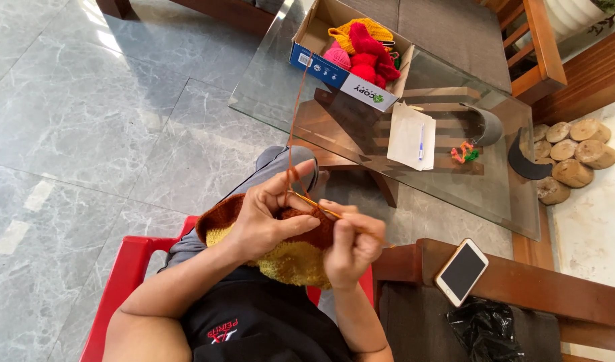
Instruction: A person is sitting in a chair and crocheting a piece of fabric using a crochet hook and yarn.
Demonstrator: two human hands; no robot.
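While my left hand point(264, 218) pinches the brown-and-yellow crochet piece point(290, 258) at lower centre, my right hand point(351, 245) grips the hook point(314, 204) closed.

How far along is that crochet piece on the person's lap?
A yellow band and a good stretch of brown on the crocheted piece are done. In hand: the right hand works the hook along the brown edge while the left hand tensions the brown yarn from the box. How much remains can't be told.
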